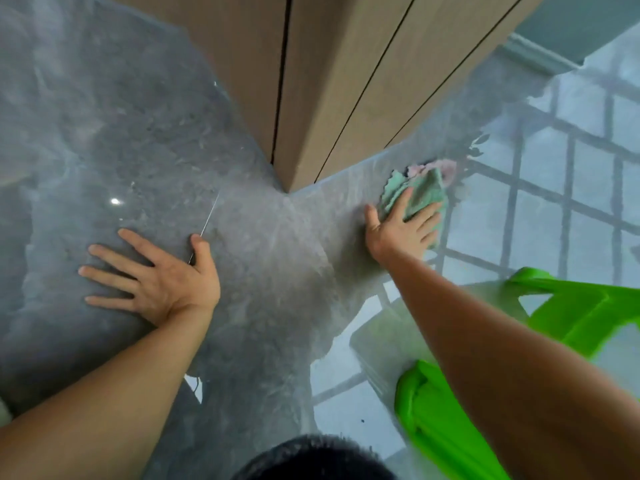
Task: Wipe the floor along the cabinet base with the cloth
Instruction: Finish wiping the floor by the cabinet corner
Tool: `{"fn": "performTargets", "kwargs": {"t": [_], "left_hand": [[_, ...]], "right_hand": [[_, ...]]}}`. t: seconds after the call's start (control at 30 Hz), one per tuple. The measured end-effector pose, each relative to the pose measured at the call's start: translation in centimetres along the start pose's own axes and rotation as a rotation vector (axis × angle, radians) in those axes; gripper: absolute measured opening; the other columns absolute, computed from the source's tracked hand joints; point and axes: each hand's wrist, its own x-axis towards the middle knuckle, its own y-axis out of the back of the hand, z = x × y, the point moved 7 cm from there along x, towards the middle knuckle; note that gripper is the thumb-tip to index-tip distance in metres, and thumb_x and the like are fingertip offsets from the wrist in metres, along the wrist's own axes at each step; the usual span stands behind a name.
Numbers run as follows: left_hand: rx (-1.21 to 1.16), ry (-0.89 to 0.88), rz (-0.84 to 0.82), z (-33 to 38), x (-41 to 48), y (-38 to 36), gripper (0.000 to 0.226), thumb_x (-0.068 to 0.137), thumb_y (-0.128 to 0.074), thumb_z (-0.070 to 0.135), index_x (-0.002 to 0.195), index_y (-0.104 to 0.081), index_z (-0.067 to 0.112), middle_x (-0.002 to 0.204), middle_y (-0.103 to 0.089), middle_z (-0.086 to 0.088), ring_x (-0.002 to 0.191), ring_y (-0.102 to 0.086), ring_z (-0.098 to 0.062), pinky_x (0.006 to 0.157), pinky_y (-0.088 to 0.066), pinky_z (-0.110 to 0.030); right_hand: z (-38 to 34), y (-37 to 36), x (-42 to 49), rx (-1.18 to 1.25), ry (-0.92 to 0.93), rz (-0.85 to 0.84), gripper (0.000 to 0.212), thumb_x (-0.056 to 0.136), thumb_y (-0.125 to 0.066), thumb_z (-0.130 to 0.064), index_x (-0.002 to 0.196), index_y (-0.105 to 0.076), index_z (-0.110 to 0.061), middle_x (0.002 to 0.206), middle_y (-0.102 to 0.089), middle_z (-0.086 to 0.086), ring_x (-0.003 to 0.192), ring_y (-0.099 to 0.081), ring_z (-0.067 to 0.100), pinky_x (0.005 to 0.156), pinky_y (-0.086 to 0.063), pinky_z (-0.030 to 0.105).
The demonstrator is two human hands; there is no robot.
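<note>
- Floor (pixel 270 271) of glossy grey stone fills most of the view; on the right it mirrors a window grid.
- Cabinet (pixel 329 81), tan wood with dark seams between its panels, comes down to a corner at the floor, near the middle.
- Green plastic thing (pixel 571 320) sits at lower right, partly behind the right forearm; what it is, I cannot tell.
- Left hand (pixel 156 278) lies flat on the floor, left of the cabinet corner, fingers spread, holding nothing.
- Right hand (pixel 401 226) presses down on the cloth, fingers spread flat over it rather than pinching it.
- Cloth (pixel 419 192), pale green with a pink patch at its far edge, lies crumpled on the floor just beside the cabinet's right base.
</note>
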Motion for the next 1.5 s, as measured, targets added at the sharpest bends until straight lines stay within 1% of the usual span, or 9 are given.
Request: {"fn": "performTargets", "kwargs": {"t": [0.13,0.23,0.43,0.63,0.73,0.93,1.07,1.37,1.5], "left_hand": [[0.021,-0.005,-0.11,-0.3,0.0,0.6,0.1,0.083,-0.034,0.07,0.161,-0.007,0.012,0.167,0.003,-0.027,0.152,0.005,-0.053,0.115,0.002,-0.075],[0.068,-0.001,-0.209,-0.5,-0.1,2.1,0.092,0.087,-0.041,0.067,0.159,-0.017,0.015,0.167,-0.003,-0.025,0.152,-0.004,-0.051,0.117,-0.009,-0.069],[-0.131,-0.466,-0.506,8.0,-7.7,2.7,0.048,0.087,-0.064,0.047,0.122,-0.067,0.014,0.129,-0.052,-0.019,0.124,-0.048,-0.042,0.105,-0.039,-0.042],[-0.739,0.166,-1.107,11.3,-12.6,-0.8,0.047,0.081,-0.076,0.02,0.124,-0.057,0.011,0.115,-0.07,-0.013,0.097,-0.068,-0.026,0.077,-0.056,-0.039],[-0.766,0.159,-1.363,12.3,-13.8,1.1,0.057,0.081,-0.072,0.004,0.135,-0.055,0.014,0.111,-0.068,-0.012,0.081,-0.066,-0.021,0.063,-0.05,-0.031],[-0.623,-0.039,-1.607,20.0,-21.5,10.2,0.024,0.089,-0.052,0.005,0.091,-0.065,0.024,0.079,-0.071,-0.001,0.06,-0.067,-0.011,0.065,-0.045,-0.03],[-0.553,-0.147,-1.701,22.7,-29.5,20.2,0.039,0.085,-0.046,-0.002,0.112,-0.058,0.024,0.082,-0.065,-0.003,0.069,-0.061,-0.015,0.066,-0.045,-0.029],[-0.339,-0.345,-1.688,24.7,-46.0,38.3,0.04,0.085,-0.066,0.006,0.117,-0.057,0.027,0.108,-0.069,-0.005,0.08,-0.065,-0.02,0.058,-0.051,-0.029],[-0.089,-0.475,-1.682,22.4,-51.9,38.1,0.029,0.093,-0.055,0.014,0.121,-0.052,0.019,0.124,-0.065,-0.012,0.096,-0.061,-0.026,0.073,-0.049,-0.032]], "right_hand": [[-5.9,-4.7,-12.7,-0.091,0.512,-0.122,0.096,0.078,-0.015,-0.081,0.156,0.004,-0.029,0.16,0.014,0.032,0.148,0.016,0.048,0.118,0.008,0.059],[-6.4,-3.3,-15.0,-0.008,0.7,-0.212,0.075,0.088,-0.038,-0.067,0.154,-0.019,-0.038,0.164,-0.001,0.023,0.15,0.001,0.043,0.121,-0.007,0.054],[-4.1,0.8,-10.9,0.519,0.117,-0.167,0.073,0.084,-0.068,-0.027,0.146,-0.031,-0.023,0.142,-0.04,0.019,0.124,-0.044,0.042,0.105,-0.039,0.047],[-4.1,0.4,-11.5,1.05,-0.238,-0.546,0.017,0.081,-0.074,-0.005,0.096,-0.065,-0.009,0.084,-0.067,0.01,0.069,-0.063,0.021,0.061,-0.053,0.032],[-2.4,4.1,-12.4,1.186,-0.155,-0.658,0.019,0.082,-0.068,0.003,0.086,-0.063,-0.015,0.084,-0.067,0.007,0.07,-0.062,0.019,0.063,-0.053,0.03],[5.4,18.3,-16.3,1.218,-0.132,-0.172,0.019,0.077,-0.067,-0.001,0.089,-0.066,-0.017,0.083,-0.063,0.007,0.076,-0.057,0.019,0.066,-0.05,0.033],[10.0,29.6,-25.0,1.098,-0.166,0.104,0.015,0.078,-0.062,-0.006,0.085,-0.064,-0.019,0.085,-0.067,-0.002,0.076,-0.059,0.015,0.077,-0.053,0.039],[24.1,44.3,-38.6,1.345,-0.572,0.273,0.022,0.087,-0.053,0.004,0.093,-0.061,-0.015,0.081,-0.063,0.017,0.065,-0.052,0.023,0.049,-0.043,0.029],[27.4,40.5,-40.8,1.402,-0.76,0.202,0.025,0.087,-0.05,0.008,0.098,-0.062,-0.011,0.095,-0.067,0.028,0.074,-0.058,0.028,0.067,-0.056,0.053]]}}
